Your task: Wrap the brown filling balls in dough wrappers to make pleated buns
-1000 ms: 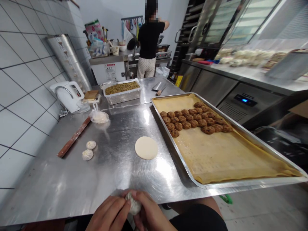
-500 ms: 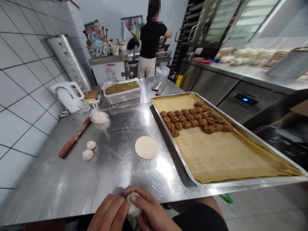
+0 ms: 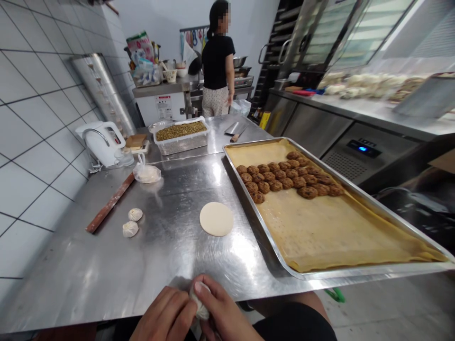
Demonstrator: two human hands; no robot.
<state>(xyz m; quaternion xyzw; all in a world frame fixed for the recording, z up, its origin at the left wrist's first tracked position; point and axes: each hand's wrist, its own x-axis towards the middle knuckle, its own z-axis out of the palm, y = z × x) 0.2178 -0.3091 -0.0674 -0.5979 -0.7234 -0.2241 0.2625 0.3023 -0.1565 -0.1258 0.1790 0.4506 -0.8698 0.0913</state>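
At the table's near edge, a pale pleated dough bun (image 3: 200,303) is held between both hands. My right hand (image 3: 225,310) wraps it, with the thumb on top of the dough. My left hand (image 3: 165,312) is closed against its left side, fingers bent; its fingertips are partly hidden. Beyond the hands a flat round dough wrapper (image 3: 216,219) lies on the steel table (image 3: 170,255). To the left sit two small pleated dough buns, one (image 3: 135,214) just behind the other (image 3: 130,229).
A large tray (image 3: 284,265) on the right holds rows of brown filling balls (image 3: 275,184). Farther back are a tub (image 3: 183,142) of greenish filling, a cleaver (image 3: 236,131), a kettle (image 3: 101,142), a tied bag (image 3: 147,174) and a wooden stick (image 3: 110,203). A person (image 3: 217,61) stands behind.
Both hands have shifted slightly and turned the bun a little, still holding it. The person at the back has lowered an arm and moved slightly left.
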